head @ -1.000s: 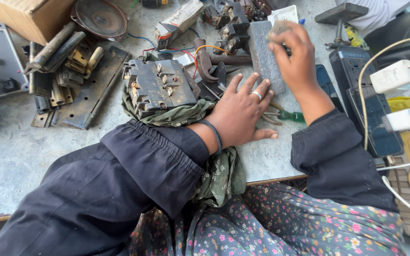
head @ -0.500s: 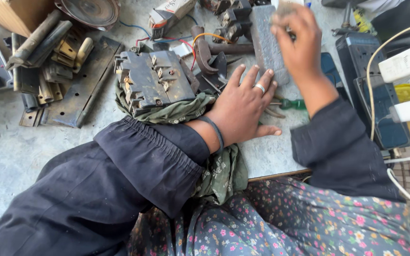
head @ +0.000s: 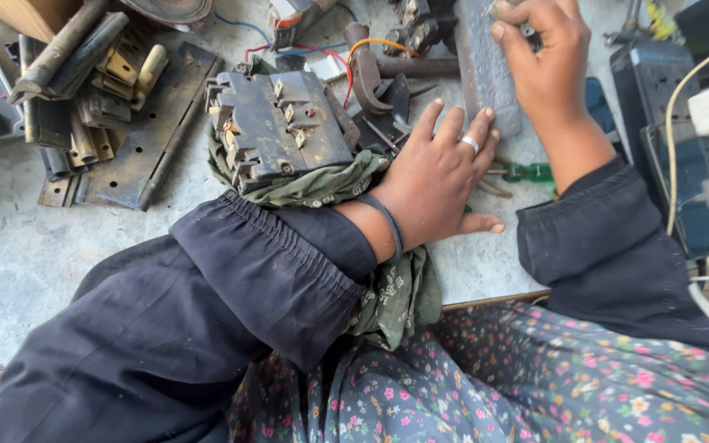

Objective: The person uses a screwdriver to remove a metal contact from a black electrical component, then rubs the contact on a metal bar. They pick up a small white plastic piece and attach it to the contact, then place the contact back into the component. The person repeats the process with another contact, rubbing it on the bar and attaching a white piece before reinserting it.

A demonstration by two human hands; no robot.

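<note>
My left hand [head: 445, 176] lies flat, palm down, fingers spread, on the grey bench top beside a green-handled screwdriver [head: 527, 172]. It wears a ring and a dark wristband. My right hand [head: 545, 57] presses a small object, mostly hidden by the fingers, onto a long grey metal block [head: 486, 74] at the top. A dark, worn electrical switch block [head: 276, 123] rests on a green patterned cloth [head: 313, 189] left of my left hand.
Rusty metal plates, hinges and bars [head: 116, 107] are piled at the top left. Pliers and wired parts [head: 371, 66] lie behind the switch block. A dark power strip with white plugs and cables [head: 691, 123] runs along the right edge. The bench edge [head: 486, 299] is near my lap.
The view has shifted, so everything sits higher in frame. My right hand stays on the grey block and my left hand stays flat on the bench.
</note>
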